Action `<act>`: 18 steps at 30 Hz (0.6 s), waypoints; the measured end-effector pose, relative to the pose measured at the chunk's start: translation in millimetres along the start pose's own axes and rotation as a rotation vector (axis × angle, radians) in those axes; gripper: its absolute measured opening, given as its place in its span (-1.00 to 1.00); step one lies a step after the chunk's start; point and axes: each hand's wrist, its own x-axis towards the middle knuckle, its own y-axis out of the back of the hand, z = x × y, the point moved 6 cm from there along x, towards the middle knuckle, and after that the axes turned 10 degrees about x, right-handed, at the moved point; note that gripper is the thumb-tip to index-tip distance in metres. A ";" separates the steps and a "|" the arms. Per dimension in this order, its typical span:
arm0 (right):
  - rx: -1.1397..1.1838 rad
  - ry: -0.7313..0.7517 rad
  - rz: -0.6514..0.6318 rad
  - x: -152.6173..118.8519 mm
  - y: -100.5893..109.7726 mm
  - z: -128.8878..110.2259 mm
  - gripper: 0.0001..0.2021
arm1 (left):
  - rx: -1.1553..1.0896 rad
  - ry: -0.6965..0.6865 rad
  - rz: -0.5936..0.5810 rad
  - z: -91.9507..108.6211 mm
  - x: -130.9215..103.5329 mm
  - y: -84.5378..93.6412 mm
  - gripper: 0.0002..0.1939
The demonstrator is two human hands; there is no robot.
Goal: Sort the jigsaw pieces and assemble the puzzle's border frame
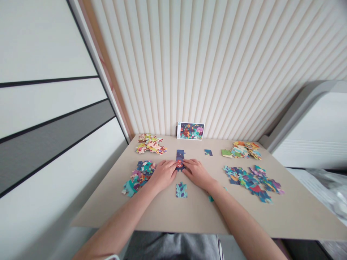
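A short column of dark blue jigsaw puzzle pieces [180, 153] lies in the middle of the table. At its near end is a puzzle piece with a red figure [179, 164]. My left hand [164, 174] grips this piece at its left edge with bent fingers. On the opposite edge, the fingertips of my right hand [197, 173] press against the same piece. Closer to me lies a teal puzzle piece with leaves [181, 190]. A green puzzle piece [210, 198] is partly hidden under my right forearm. A blue corner piece [208, 152] sits to the right of the column.
The picture card [191, 130] leans against the ribbed wall. Piles of puzzle pieces lie at back left [150, 144], front left [139, 177], back right [242, 150] and front right [252, 181]. The beige table [162, 220] ends near my lap.
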 end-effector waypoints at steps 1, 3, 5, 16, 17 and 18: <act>-0.001 -0.001 -0.002 -0.3 0.2 -0.3 -0.64 | -0.001 0.002 0.001 0.1 0.0 0.1 -0.67; -0.002 -0.003 -0.002 -0.8 0.7 -1.0 -0.64 | -0.004 0.005 0.003 0.3 0.1 -0.2 -0.65; -0.003 -0.004 0.000 -1.1 1.2 -1.9 -0.63 | -0.006 0.010 0.006 0.1 0.1 -1.3 -0.62; -0.003 0.000 -0.008 -0.1 2.1 -0.5 -0.64 | -0.009 0.005 0.004 -2.4 0.1 -4.9 -0.61; 0.001 0.004 -0.007 -0.2 1.9 -0.3 -0.64 | -0.007 0.005 0.004 -2.1 0.0 -4.6 -0.61; 0.006 0.007 -0.003 -0.5 1.7 -0.2 -0.63 | -0.004 0.006 0.004 -1.8 -0.1 -4.1 -0.61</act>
